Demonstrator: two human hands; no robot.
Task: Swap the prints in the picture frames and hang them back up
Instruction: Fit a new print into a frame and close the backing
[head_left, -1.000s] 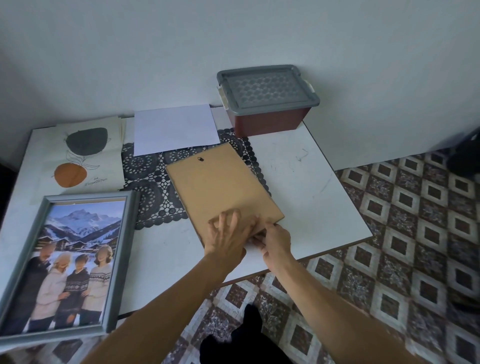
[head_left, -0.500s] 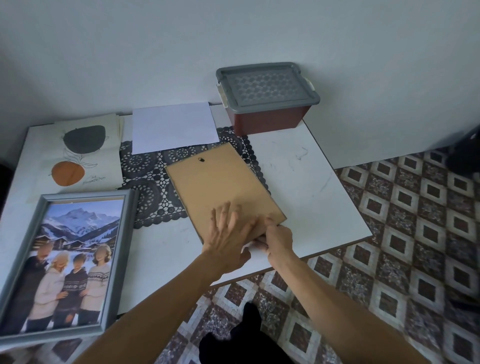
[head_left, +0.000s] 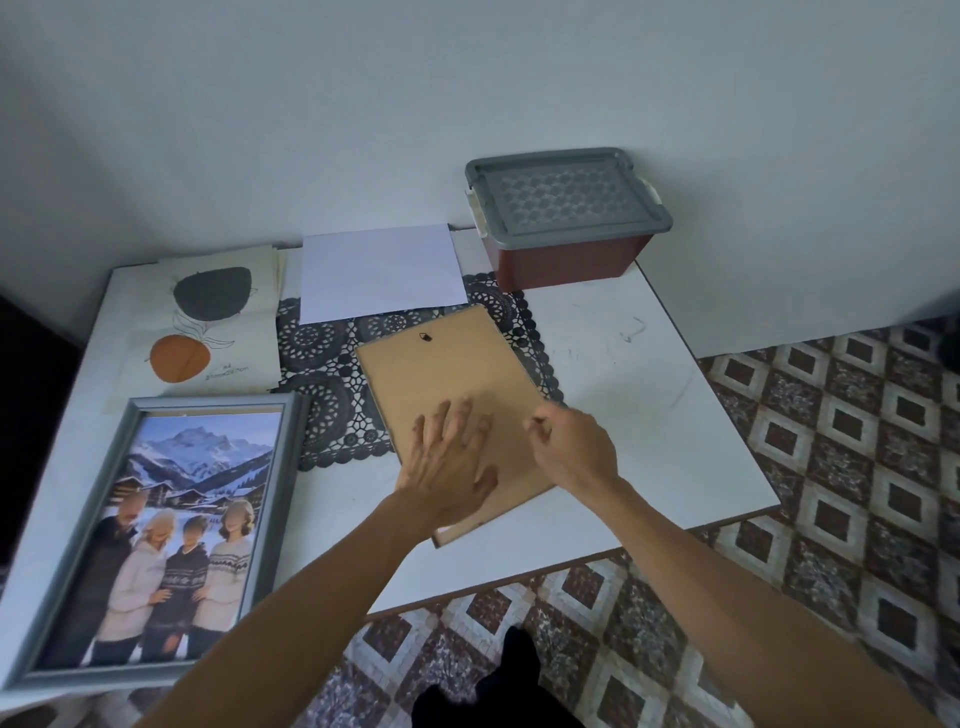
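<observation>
A picture frame (head_left: 447, 371) lies face down on the white table (head_left: 623, 395), brown backing board up, with a small hanger (head_left: 426, 336) near its far end. My left hand (head_left: 447, 462) presses flat on the board's near half, fingers spread. My right hand (head_left: 571, 452) is at the board's right edge with its fingers curled. It is blurred, and I see nothing held in it. At the left lies a grey frame (head_left: 293, 467) face up with a snowy family photo in it. A loose print (head_left: 208, 322) with a dark and an orange shape lies behind it.
A blank white sheet (head_left: 382, 273) lies at the back on a black lace doily (head_left: 322, 364). A red-brown box with a grey lid (head_left: 566, 208) stands against the wall. The table's front edge runs just below the face-down frame, with patterned floor tiles (head_left: 831, 493) beyond.
My right hand has left the board's near edge and moved up to its right edge. My left hand has slid a little further onto the board.
</observation>
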